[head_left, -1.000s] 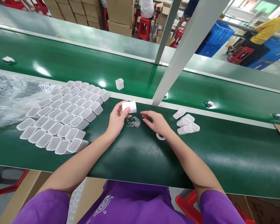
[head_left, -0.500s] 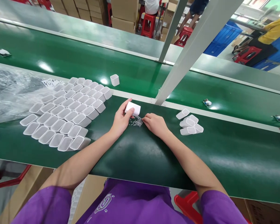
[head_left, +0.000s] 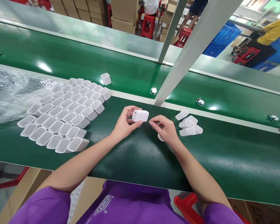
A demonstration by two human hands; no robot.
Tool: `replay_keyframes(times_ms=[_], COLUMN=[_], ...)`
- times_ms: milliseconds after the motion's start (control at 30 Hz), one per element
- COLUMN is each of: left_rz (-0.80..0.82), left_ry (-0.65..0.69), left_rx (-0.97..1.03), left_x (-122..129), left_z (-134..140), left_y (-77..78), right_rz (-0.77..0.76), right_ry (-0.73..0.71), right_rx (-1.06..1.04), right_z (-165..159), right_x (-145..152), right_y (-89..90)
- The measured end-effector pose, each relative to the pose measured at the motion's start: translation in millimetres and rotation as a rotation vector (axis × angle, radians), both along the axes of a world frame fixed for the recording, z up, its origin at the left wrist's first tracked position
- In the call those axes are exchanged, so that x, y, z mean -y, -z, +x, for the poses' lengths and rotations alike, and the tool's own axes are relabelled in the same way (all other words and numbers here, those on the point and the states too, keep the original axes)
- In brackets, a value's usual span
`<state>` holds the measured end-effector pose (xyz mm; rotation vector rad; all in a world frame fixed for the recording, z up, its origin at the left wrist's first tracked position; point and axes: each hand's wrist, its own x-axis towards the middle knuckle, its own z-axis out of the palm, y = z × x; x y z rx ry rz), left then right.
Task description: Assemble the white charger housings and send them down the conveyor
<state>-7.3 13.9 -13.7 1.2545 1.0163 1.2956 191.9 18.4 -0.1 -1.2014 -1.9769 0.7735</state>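
Observation:
A white charger casing [head_left: 142, 115] with small port slots on its left end lies in my left hand [head_left: 124, 123], thumb below and fingers behind it. To its right, my right hand [head_left: 164, 127] is closed in a pinch, fingertips just short of the casing; whatever is between them is too small to make out. Under that palm shows part of a white rounded piece [head_left: 161, 137]; I cannot tell whether it is held or lying on the bench. A few tiny clear bits [head_left: 140, 125] peek out below the casing, the others hidden by my left hand.
Rows of open white casings [head_left: 63, 113] cover the bench at left, beside plastic wrap [head_left: 11, 96]. Several more casings [head_left: 188, 124] lie at right. Beyond a metal post [head_left: 177, 65], the green belt [head_left: 72, 53] carries a casing [head_left: 105, 79] and small circuit boards [head_left: 200, 102].
My left hand has moved slightly right and turned the casing so its ports show. My right hand has shifted right, off the clear bits. Belt items have slid left; another board shows beside the post.

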Motion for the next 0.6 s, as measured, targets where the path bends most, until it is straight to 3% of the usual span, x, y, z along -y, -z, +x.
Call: replay_keyframes(times_ms=[100, 200, 400, 600], left_rz=[-0.040, -0.142, -0.360, -0.420], left_ry=[0.158, 0.260, 0.194, 0.136], left_rx=[0.044, 0.156, 0.314, 0.346], left_x=[7.6, 14.9, 20.9, 19.3], left_z=[4.2, 9.8, 18.7, 19.8], left_y=[-2.9, -3.1, 0.2, 0.0], right_rz=[-0.022, -0.024, 0.132, 0.215], right_ry=[0.091, 0.119, 0.147, 0.066], right_rx=[-0.259, -0.377, -0.254, -0.227], right_z=[6.3, 6.1, -1.4, -2.3], right_x=[19.2, 35.5, 49.8, 54.1], right_y=[-6.4, -7.1, -1.5, -2.0])
